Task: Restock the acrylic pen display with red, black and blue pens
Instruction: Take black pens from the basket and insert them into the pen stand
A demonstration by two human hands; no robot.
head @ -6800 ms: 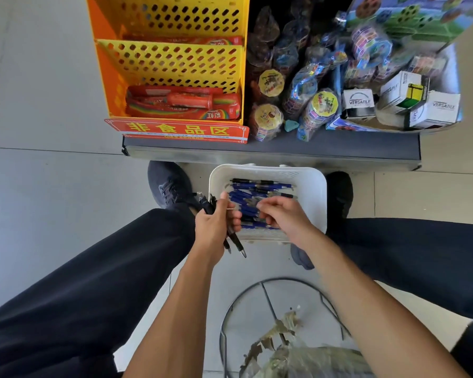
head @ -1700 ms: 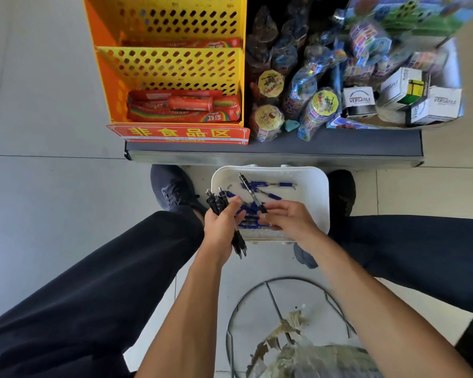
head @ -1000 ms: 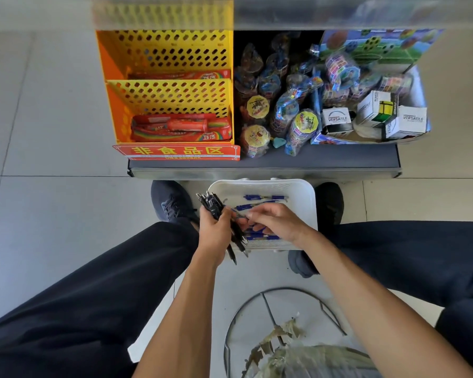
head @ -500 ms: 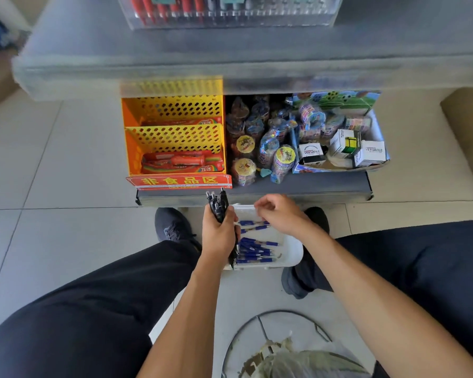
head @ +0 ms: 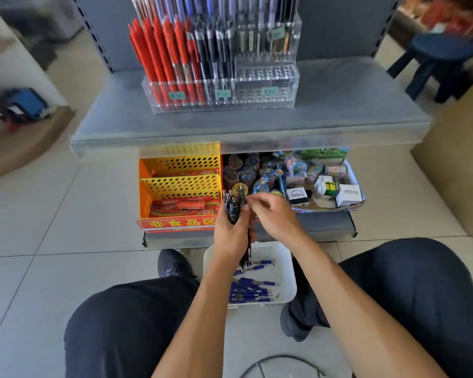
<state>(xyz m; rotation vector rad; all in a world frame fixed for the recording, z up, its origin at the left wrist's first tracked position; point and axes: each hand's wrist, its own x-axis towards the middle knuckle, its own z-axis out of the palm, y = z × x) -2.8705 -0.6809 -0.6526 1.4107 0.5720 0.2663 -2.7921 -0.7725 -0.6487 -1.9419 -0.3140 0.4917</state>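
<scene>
Fingertips of the right hand (head: 273, 216) blur at the black pens (head: 233, 207) gripped by the left hand (head: 231, 236); its grasp is unclear. Both hands have risen from the basket (head: 287, 268) below; the acrylic display (head: 221, 77) now shows above.

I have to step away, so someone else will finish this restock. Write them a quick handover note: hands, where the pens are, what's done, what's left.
Left hand: holds a bundle of black pens upright in its grip.
Right hand: fingertips at the top of that bundle; whether it pinches one is unclear.
Acrylic pen display on the upper shelf: red pens fill the left section, dark pens stand in the middle, the front right holes look empty.
White basket on the floor holds blue pens.
Done: reds appear stocked.
Left: slot the black bundle, then the blue pens.
</scene>
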